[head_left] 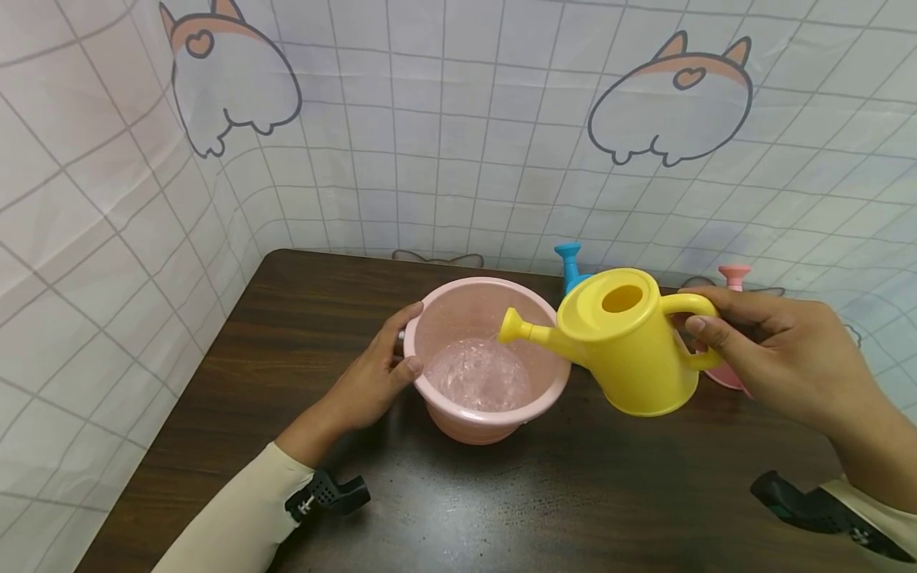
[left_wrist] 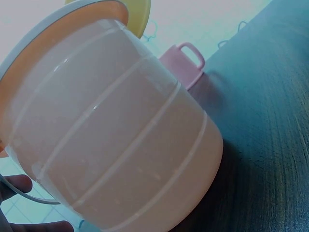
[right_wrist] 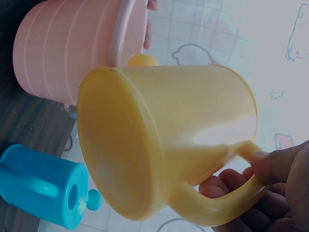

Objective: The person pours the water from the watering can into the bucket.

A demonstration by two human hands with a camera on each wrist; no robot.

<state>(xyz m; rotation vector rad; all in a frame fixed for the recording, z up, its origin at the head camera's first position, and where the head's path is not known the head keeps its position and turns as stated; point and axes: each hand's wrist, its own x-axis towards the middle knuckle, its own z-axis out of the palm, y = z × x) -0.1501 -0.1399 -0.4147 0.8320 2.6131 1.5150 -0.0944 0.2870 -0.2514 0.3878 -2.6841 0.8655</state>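
- One yellow watering can (head_left: 637, 358), right of centre in the head frame: held off the table (head_left: 322, 306), leaning slightly toward the bucket. Its spout (head_left: 548, 337) reaches over the bucket's right side; a small drift rightward could send drips outside.
- One right hand (head_left: 781, 342), right side: thumb and curled fingers pinch the can's handle (head_left: 705, 330). A wet or loosening grip could let the can swing or drop, its weight hanging to one side.
- One pink bucket (head_left: 476, 432), centre: rippled water (head_left: 480, 378) inside. Whether its base sits quite flat cannot be told; a pull on one side could tip it and slop water.
- One left hand (head_left: 372, 370), left of the bucket: thumb and fingers grip the rim at its left. Pressing down too hard there could tilt the bucket.
- Two further watering cans, blue (head_left: 569, 261) and pink (head_left: 734, 275), behind the yellow one: a careless backward sweep could knock either over.
- Numerous small specks, seemingly drops, on the tabletop, lower middle: a damp surface could let the bucket slide if pushed.
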